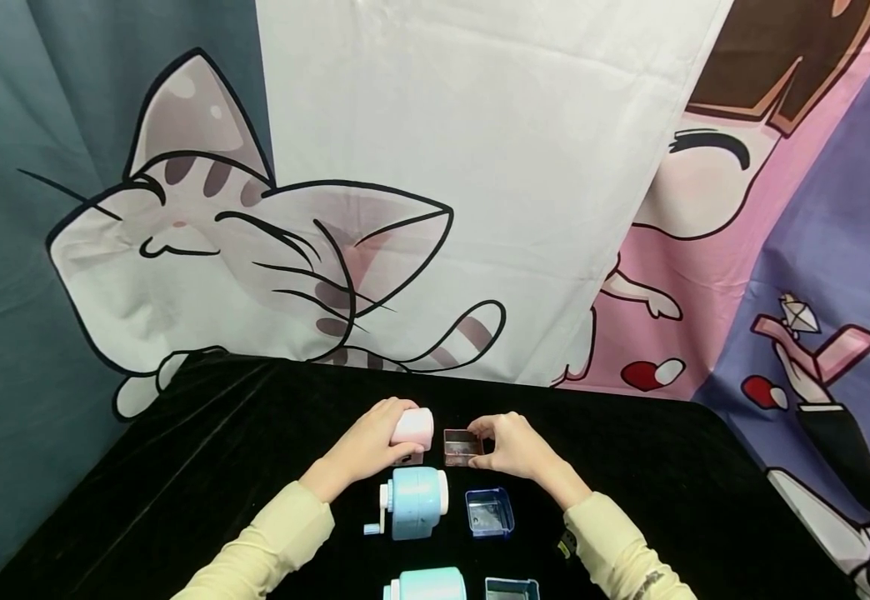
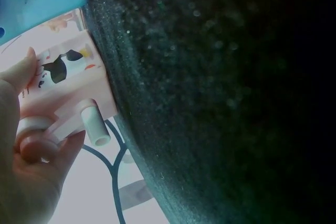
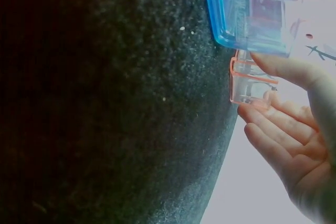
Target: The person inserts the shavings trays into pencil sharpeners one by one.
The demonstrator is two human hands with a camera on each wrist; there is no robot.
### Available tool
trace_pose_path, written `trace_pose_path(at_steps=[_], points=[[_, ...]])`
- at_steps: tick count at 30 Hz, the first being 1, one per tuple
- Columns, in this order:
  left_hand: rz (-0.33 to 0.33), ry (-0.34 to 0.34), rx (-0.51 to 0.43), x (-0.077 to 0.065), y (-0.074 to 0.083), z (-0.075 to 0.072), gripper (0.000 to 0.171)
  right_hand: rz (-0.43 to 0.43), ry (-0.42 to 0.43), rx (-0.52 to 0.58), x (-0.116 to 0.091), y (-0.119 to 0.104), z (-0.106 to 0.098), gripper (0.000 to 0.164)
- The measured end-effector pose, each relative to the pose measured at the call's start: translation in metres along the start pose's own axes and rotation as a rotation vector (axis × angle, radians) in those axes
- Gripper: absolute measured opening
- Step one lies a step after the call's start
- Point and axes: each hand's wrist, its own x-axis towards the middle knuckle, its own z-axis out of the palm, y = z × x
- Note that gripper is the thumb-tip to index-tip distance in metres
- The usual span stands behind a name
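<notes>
Left hand (image 1: 369, 442) grips the pink sharpener (image 1: 414, 427), right hand (image 1: 516, 448) pinches a clear drawer (image 1: 460, 448) at its three o'clock: positioning seems underway, calling next for careful alignment.

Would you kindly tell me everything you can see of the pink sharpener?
The pink sharpener, apparently plastic, has a rounded body, dark printed figures on a flat side, and a crank ending in a pale knob. It seems to stand upright on the black cloth, beyond the light blue sharpener and left of a clear tray, held by the left grip.
</notes>
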Motion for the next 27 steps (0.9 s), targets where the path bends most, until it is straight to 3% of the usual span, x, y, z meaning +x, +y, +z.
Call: trace_pose_path(at_steps=[27], points=[[-0.012,-0.014,-0.002,-0.0004,0.0019,-0.0012,0.051,-0.022,0.0,0.005,0.0058,-0.0073,0.0011,0.044]])
